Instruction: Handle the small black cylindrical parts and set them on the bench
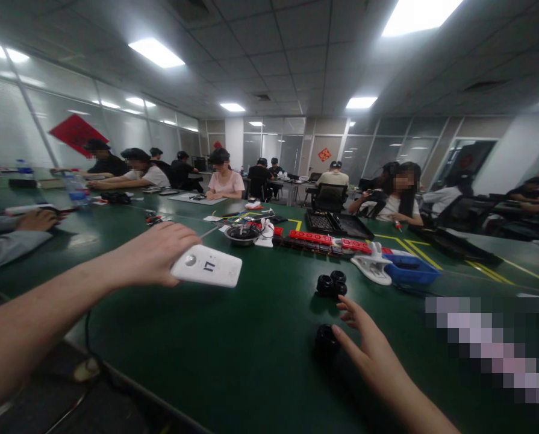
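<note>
Gripping white device (219, 268) above table (197, 355), left hand (161, 250); right hand (373, 346) unclenched beside lone black piece (324, 339); black trio (326, 284) clustered farther from near edge.

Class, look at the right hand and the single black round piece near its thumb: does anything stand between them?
Nothing visible does. The right hand has its thumb tip right beside the single black piece; contact is unclear. The cluster of black pieces lies farther off, outside that gap.
</note>
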`<action>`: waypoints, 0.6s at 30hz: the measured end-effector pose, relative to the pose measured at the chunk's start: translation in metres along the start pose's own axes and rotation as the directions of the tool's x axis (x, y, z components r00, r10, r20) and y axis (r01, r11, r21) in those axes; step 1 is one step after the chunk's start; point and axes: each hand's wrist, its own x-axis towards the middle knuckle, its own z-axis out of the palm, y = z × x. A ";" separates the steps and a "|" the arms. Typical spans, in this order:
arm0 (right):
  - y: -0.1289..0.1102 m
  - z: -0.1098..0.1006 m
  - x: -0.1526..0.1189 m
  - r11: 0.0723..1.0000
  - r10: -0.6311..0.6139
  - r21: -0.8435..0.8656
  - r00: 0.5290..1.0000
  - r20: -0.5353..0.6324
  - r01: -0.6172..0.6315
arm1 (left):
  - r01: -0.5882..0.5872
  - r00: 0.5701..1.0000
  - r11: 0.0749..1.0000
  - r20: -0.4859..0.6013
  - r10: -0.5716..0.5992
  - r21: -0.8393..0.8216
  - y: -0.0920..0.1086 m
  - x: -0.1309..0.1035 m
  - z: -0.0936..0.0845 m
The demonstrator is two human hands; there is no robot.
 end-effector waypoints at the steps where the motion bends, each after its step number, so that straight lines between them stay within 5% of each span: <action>1: 0.000 -0.001 0.000 1.000 -0.001 -0.003 1.000 -0.006 0.001 | -0.038 0.999 0.999 -0.024 0.038 0.015 0.004 0.004 -0.011; 5: -0.002 -0.005 -0.001 1.000 -0.029 -0.006 0.999 -0.033 0.029 | -0.183 0.979 0.982 -0.082 0.187 0.055 0.020 0.010 -0.047; 12: -0.005 -0.008 -0.004 0.999 -0.041 -0.036 0.995 -0.086 0.038 | -0.413 0.878 0.909 -0.243 0.412 0.046 0.063 0.004 -0.089; 15: -0.003 -0.007 -0.004 0.997 -0.068 -0.043 0.993 -0.093 0.064 | -0.431 0.865 0.902 -0.280 0.417 0.013 0.070 0.003 -0.093; 18: -0.002 -0.008 -0.003 0.995 -0.096 -0.042 0.989 -0.113 0.092 | -0.340 0.905 0.940 -0.279 0.320 -0.027 0.057 -0.003 -0.079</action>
